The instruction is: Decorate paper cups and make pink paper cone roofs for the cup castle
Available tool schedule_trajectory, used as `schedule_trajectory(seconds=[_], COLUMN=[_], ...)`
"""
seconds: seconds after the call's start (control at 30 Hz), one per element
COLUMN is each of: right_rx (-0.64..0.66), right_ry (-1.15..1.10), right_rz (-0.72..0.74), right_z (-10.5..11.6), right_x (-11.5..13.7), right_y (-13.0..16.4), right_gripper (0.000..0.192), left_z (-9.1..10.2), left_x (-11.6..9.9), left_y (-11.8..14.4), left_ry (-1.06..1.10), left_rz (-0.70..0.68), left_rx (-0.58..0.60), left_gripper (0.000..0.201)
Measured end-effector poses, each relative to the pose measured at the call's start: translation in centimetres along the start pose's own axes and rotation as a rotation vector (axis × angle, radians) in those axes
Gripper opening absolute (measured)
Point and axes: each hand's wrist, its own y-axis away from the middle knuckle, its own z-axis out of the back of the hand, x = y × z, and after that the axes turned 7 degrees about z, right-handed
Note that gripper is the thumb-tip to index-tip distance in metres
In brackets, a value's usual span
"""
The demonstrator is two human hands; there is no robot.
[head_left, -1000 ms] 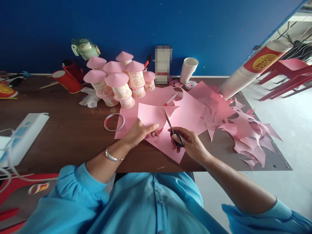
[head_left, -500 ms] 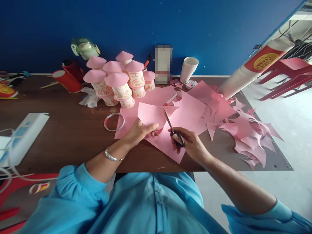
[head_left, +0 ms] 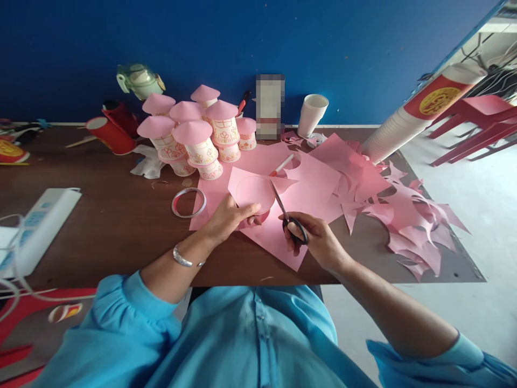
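Head view: a pink paper sheet [head_left: 258, 189] at the surface's [head_left: 113, 226] centre is grasped by the left hand [head_left: 228, 218]; scissors [head_left: 285, 213], at its 3 o'clock, are clenched in the right hand's [head_left: 319, 240] grip.

Scissors [head_left: 283, 207] right of paper sheet [head_left: 250, 189], tape ring [head_left: 189, 202] left (on table [head_left: 100, 215])

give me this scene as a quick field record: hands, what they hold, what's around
left hand: grips pink paper sheet at a drawn circle
right hand: holds black-handled scissors, blades in the sheet
behind: decorated paper cups with pink cone tops
left of sheet: clear tape ring
right: pink paper offcuts
surface: brown wooden table
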Motion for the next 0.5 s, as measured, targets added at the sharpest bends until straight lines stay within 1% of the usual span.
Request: schedule_trajectory(seconds=[0.2, 0.5], right_rx=[0.001, -0.003], right_ry=[-0.017, -0.041], right_rz=[-0.005, 0.000], right_z=[0.06, 0.15], right_x=[-0.16, -0.27], right_y=[0.09, 0.12], right_gripper=[0.053, 0.050], left_z=[-0.08, -0.01], left_x=[-0.11, -0.06], left_y=[0.06, -0.05], left_ry=[0.000, 0.013], left_rz=[0.009, -0.020], left_rx=[-0.021, -0.001], left_gripper=[0.030, 0.030])
